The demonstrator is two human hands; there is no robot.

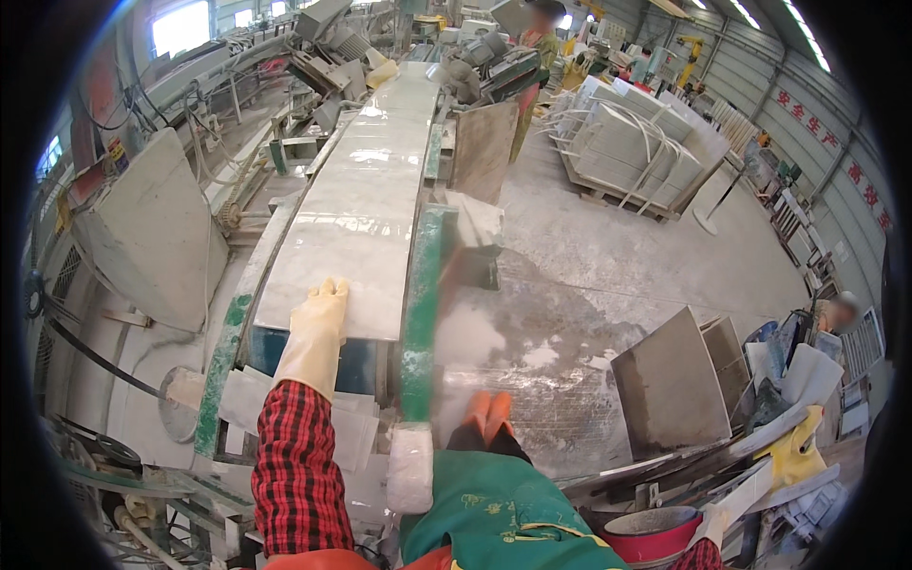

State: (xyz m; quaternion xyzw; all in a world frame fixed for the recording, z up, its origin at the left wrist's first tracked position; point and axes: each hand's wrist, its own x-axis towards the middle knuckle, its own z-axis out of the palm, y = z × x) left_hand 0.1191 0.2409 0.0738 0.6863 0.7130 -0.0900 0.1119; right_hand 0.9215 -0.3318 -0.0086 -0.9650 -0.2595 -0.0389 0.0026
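My left hand [320, 321], in a cream rubber glove, rests on the near end of a glossy white stone slab [356, 199], fingers stretched forward. The slab lies on a long conveyor between green side rails [425, 313]. Low at the right, my right hand [712, 522] wears a similar glove and appears closed on the near end of a pale flat strip [746, 494]; its fingers are small and partly hidden. A red bucket [651, 537] stands beside that hand. A yellow glove [800, 451] lies beyond the strip.
Dark flat panels [673, 385] lean at the right. A large pale slab [152, 233] tilts at the left. Motors [484, 52] flank the conveyor's far end, where a person [541, 47] stands. Strapped slabs [632, 138] sit on a pallet; another person [836, 313] is at far right.
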